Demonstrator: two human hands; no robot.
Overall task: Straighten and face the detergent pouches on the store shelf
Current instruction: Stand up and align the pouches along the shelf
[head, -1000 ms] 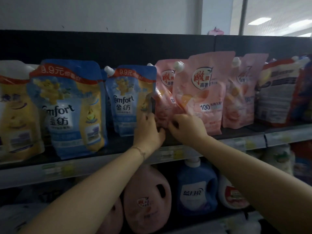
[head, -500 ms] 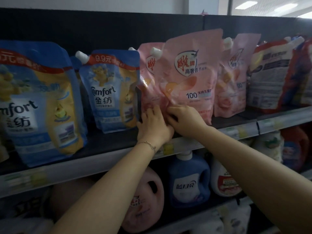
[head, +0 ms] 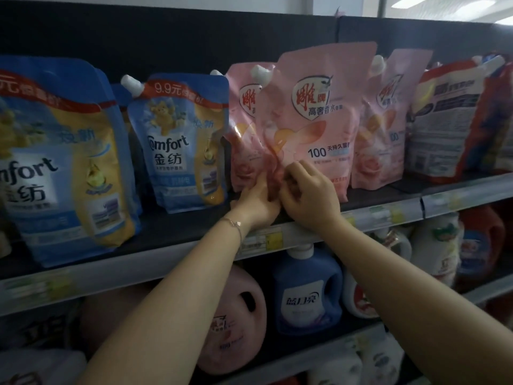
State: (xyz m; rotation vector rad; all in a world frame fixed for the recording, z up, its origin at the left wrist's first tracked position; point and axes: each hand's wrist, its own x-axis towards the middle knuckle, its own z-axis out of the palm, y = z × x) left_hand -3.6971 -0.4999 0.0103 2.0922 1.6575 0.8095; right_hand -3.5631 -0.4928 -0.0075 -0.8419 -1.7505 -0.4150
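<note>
A pink spouted detergent pouch (head: 319,118) stands upright at the front of the upper shelf (head: 166,226), label facing me. My left hand (head: 256,202) and my right hand (head: 308,198) sit side by side at its lower left corner, fingers curled into the crumpled pink film. A second pink pouch (head: 243,129) stands just behind it on the left, and a third pink pouch (head: 388,120) on the right. Two blue Comfort pouches, one small (head: 177,140) and one large (head: 61,162), stand further left.
A red and white pouch (head: 447,120) with its back label outward stands at the right end. The shelf's front rail (head: 388,215) carries price tags. Below it are a pink jug (head: 230,320), a blue bottle (head: 305,290) and more bottles.
The front pink pouch has been shifted slightly and stands straighter. Both hands stayed at its lower left corner, my right hand's fingers climbing a little higher on the film. The view has moved closer.
</note>
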